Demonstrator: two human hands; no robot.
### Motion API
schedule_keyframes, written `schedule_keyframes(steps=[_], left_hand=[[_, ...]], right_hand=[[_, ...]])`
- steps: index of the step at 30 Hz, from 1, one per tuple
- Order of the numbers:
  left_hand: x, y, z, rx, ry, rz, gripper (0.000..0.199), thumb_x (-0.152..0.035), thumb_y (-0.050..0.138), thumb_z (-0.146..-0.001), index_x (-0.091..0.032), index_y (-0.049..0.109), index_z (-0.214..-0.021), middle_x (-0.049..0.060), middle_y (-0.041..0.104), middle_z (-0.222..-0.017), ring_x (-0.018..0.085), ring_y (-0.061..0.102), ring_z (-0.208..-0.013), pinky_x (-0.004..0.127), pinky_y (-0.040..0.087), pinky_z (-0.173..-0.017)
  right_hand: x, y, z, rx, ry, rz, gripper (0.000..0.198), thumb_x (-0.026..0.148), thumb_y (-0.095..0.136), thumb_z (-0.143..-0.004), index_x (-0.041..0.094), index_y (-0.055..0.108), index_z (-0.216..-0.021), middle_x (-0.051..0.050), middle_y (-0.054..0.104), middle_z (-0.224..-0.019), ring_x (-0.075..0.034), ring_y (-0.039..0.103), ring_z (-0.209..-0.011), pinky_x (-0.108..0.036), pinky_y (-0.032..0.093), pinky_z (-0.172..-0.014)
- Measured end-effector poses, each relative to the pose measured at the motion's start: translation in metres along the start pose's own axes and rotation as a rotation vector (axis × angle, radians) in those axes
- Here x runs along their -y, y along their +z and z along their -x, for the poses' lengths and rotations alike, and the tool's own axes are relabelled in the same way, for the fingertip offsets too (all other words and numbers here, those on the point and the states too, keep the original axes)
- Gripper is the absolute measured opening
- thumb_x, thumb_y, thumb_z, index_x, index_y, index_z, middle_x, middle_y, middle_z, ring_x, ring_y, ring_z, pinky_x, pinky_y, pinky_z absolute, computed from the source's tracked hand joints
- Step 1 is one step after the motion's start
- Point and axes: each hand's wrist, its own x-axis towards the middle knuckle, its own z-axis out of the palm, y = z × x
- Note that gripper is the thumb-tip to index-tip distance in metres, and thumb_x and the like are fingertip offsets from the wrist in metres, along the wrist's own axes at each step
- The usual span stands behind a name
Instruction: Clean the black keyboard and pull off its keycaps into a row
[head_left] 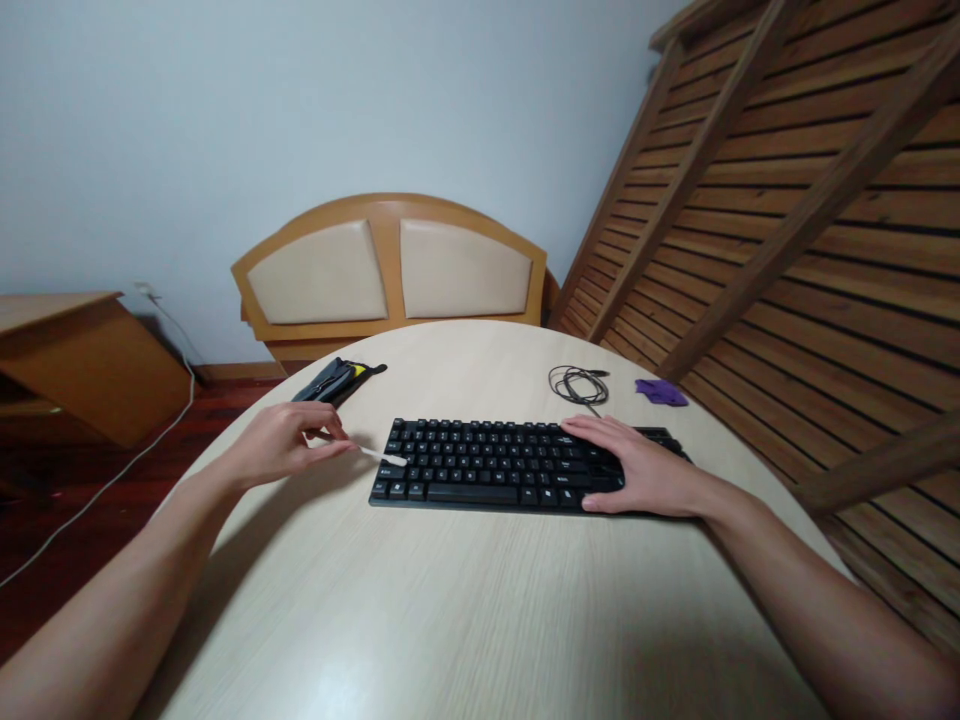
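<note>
Both hands work from the head view: the left hand pinches a white stick between thumb and fingertips, its other fingers curled; the right hand lies spread wide, palm down, over the right part of the keyboard. That keyboard sits on the table, lengthwise before the person, and the stick's tip is at its left-end keys, though touching or just above I cannot tell. A hard push could bend the stick or make it slip between keys; weak holding on the right could let the keyboard slide. Counted: one keyboard, one stick, one coiled cable beyond the keyboard, one purple cloth, one dark pouch.
</note>
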Motion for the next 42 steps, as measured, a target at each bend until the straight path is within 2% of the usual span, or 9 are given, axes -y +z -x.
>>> schedule_keyframes(steps=[7, 16, 23, 31, 42], left_hand=[[0.004, -0.008, 0.003, 0.095, -0.166, 0.103, 0.034, -0.053, 0.065, -0.082, -0.021, 0.074, -0.077, 0.0, 0.072, -0.072, 0.014, 0.061, -0.062, 0.02, 0.045, -0.057], [0.01, -0.013, 0.004, 0.236, -0.211, 0.169, 0.03, -0.049, 0.068, -0.079, -0.02, 0.074, -0.073, -0.001, 0.067, -0.06, 0.012, 0.055, -0.054, 0.02, 0.039, -0.051], [0.012, -0.009, 0.005, 0.247, -0.227, 0.163, 0.029, -0.046, 0.067, -0.081, -0.019, 0.073, -0.074, 0.0, 0.068, -0.064, 0.013, 0.058, -0.059, 0.021, 0.039, -0.054], [-0.014, -0.003, -0.004, 0.311, -0.231, 0.16, 0.037, -0.055, 0.062, -0.084, -0.02, 0.07, -0.077, -0.001, 0.061, -0.06, 0.013, 0.051, -0.054, 0.022, 0.034, -0.049], [-0.029, 0.006, -0.01, 0.292, -0.082, 0.133, 0.039, -0.053, 0.055, -0.09, -0.018, 0.066, -0.078, 0.0, 0.062, -0.064, 0.013, 0.051, -0.054, 0.024, 0.035, -0.052]], right_hand=[[-0.001, 0.0, -0.001, -0.014, 0.009, -0.025, 0.096, 0.064, 0.073, -0.069, 0.021, 0.042, -0.149, -0.012, 0.04, -0.154, -0.037, 0.033, -0.143, -0.059, 0.022, -0.118], [0.0, -0.003, 0.0, -0.028, -0.009, -0.039, 0.094, 0.063, 0.074, -0.07, 0.024, 0.043, -0.149, -0.012, 0.043, -0.153, -0.039, 0.035, -0.141, -0.061, 0.025, -0.117], [-0.001, -0.002, 0.0, -0.02, 0.0, -0.035, 0.095, 0.063, 0.074, -0.069, 0.022, 0.043, -0.149, -0.012, 0.042, -0.153, -0.037, 0.035, -0.141, -0.059, 0.026, -0.118], [0.002, -0.002, -0.001, -0.03, -0.003, -0.026, 0.094, 0.063, 0.073, -0.07, 0.021, 0.043, -0.149, -0.013, 0.043, -0.152, -0.038, 0.036, -0.14, -0.061, 0.026, -0.116], [0.002, -0.002, -0.002, -0.058, -0.01, -0.039, 0.093, 0.063, 0.074, -0.069, 0.024, 0.044, -0.149, -0.012, 0.044, -0.151, -0.039, 0.038, -0.139, -0.062, 0.028, -0.115]])
